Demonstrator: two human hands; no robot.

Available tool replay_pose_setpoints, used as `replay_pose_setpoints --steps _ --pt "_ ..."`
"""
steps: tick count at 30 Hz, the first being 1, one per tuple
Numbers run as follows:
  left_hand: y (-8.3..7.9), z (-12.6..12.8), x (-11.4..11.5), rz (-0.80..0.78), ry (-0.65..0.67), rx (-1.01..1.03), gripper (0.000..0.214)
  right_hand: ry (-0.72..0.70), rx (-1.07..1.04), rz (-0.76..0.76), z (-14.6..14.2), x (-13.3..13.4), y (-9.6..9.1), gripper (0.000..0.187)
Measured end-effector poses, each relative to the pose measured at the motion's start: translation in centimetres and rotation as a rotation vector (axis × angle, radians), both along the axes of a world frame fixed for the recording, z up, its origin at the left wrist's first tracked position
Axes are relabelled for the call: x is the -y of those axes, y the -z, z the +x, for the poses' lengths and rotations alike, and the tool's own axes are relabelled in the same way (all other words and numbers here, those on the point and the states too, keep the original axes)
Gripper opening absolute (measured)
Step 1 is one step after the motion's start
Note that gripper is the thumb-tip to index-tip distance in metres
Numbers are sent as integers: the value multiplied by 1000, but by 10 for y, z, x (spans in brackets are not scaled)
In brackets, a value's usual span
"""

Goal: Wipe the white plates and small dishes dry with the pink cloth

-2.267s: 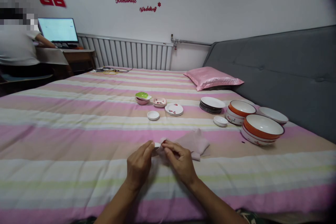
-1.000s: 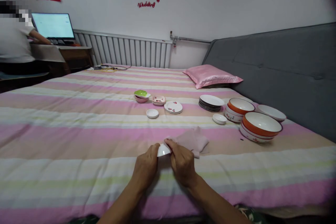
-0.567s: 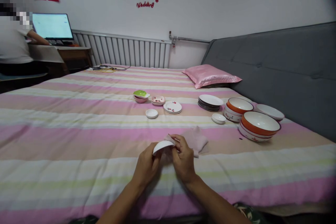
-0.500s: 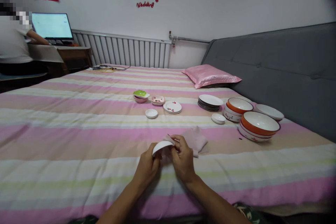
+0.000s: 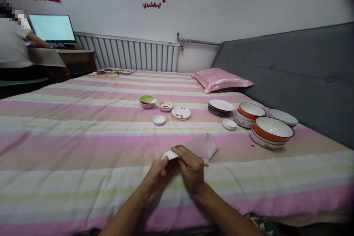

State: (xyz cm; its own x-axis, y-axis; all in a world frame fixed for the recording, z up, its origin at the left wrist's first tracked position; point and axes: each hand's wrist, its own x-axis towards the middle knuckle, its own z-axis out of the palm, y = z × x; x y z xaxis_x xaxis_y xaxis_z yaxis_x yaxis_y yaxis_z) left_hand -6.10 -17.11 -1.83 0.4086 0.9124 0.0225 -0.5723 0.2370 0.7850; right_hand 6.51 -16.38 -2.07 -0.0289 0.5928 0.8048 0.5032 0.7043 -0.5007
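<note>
A small white dish (image 5: 169, 155) is pinched between the thumb and fingers of my left hand (image 5: 157, 175), just above the bed. My right hand (image 5: 191, 167) curls over the dish's right side, its fingertips against the rim. A pale pink cloth (image 5: 204, 147) runs out from under and behind my right hand and lies crumpled on the bed. Part of the cloth and most of the dish are hidden by my fingers. Beyond the hands sit a small round white dish (image 5: 159, 120) and a stack of flowered plates (image 5: 181, 113).
Farther left are a green leaf-shaped dish (image 5: 148, 99) and a pink square dish (image 5: 166, 106). Toward the right stand stacked white plates (image 5: 221, 105), small white saucers (image 5: 229, 124) and orange-rimmed bowls (image 5: 273, 131). A pink pillow (image 5: 221, 79) rests near the headboard. A person sits at a monitor (image 5: 52, 28).
The white dish has been tipped and turned lower between my hands. My right fingers have shifted over its edge, and my left thumb now shows on its side.
</note>
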Motion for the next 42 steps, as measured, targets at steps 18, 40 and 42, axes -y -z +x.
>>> replay_pose_setpoints --steps 18,40,42 --pt "-1 -21 -5 605 -704 -873 69 -402 -400 -533 -14 18 -2 43" --pt "-18 -15 -4 68 -227 -280 50 -243 -251 -517 -12 8 1 42" --pt "-19 -17 -4 37 -214 -247 47 -222 -172 -482 -13 10 3 44"
